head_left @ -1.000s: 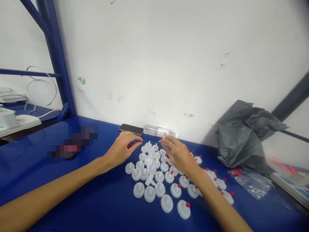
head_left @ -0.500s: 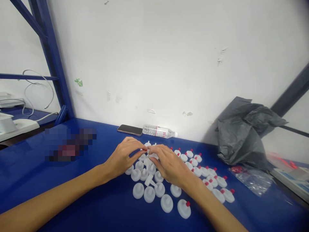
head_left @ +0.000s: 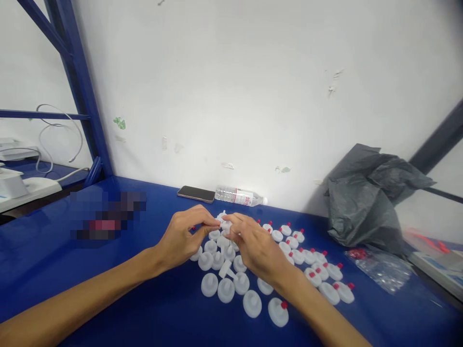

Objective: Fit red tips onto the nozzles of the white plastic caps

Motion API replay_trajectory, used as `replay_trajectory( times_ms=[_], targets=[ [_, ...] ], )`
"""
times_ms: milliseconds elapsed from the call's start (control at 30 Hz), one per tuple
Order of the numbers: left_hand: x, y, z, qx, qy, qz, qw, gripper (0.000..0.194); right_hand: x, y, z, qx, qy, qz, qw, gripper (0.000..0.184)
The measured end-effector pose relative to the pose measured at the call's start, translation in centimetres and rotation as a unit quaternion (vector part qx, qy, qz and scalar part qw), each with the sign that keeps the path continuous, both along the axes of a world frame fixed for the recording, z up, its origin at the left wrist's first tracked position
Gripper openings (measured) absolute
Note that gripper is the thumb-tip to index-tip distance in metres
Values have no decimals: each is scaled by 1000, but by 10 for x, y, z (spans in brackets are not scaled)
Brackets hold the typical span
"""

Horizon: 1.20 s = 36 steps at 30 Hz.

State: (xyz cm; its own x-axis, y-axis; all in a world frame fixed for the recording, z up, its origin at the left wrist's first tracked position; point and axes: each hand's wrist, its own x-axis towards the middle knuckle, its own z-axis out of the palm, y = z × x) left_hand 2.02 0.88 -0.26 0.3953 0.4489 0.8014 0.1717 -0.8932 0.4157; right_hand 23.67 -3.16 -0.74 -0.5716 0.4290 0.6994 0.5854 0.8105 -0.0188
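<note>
Over the back of a group of white plastic discs with short stems, my left hand and my right hand meet at the fingertips. Between them is one small white disc-shaped piece, partly covered by fingers. Thumb and forefinger of the left hand pinch its left side; the right fingers close around the other side. A spot of red shows in the gap of my left hand; I cannot tell whether it is held or lies behind. Bare-stemmed discs lie below the hands. Discs with red caps spread to the right.
A phone and a clear water bottle lie along the wall. At the right are a crumpled dark plastic bag and a clear bag with red pieces. A blue frame post rises at the left.
The red cap seen at my left fingertips no longer shows there; white plastic shows between the fingertips instead. My right fingers have curled slightly. The view has shifted a little.
</note>
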Motion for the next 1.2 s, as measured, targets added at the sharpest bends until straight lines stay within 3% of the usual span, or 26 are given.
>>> replay_trajectory(
  times_ms=[133,467,600,700,800,867,933,1067,1200],
  targets=[
    [-2,-1,0,-15,2,-15,1000,12,-2,-3,-1,29,-13,-6,999,35],
    [-1,-3,1,-30,12,-18,999,12,-6,-4,0,48,-3,-2,999,26],
    [-3,7,7,0,55,21,998,10,-1,1,14,23,6,-31,999,21],
    [-10,20,7,47,111,71,990,20,18,10,27,27,19,-106,994,36],
    [-22,30,5,58,214,125,967,23,50,21,34,-3,56,-220,974,37],
    [-27,33,7,14,283,183,942,23,72,30,33,-27,70,-315,946,31],
    [-29,33,12,-38,340,230,911,27,91,37,27,-43,75,-367,926,25],
    [-31,31,22,-78,437,269,855,42,111,47,14,-85,62,-412,905,15],
    [-42,31,20,-84,504,295,808,36,120,52,10,-136,37,-430,892,9]
  ],
)
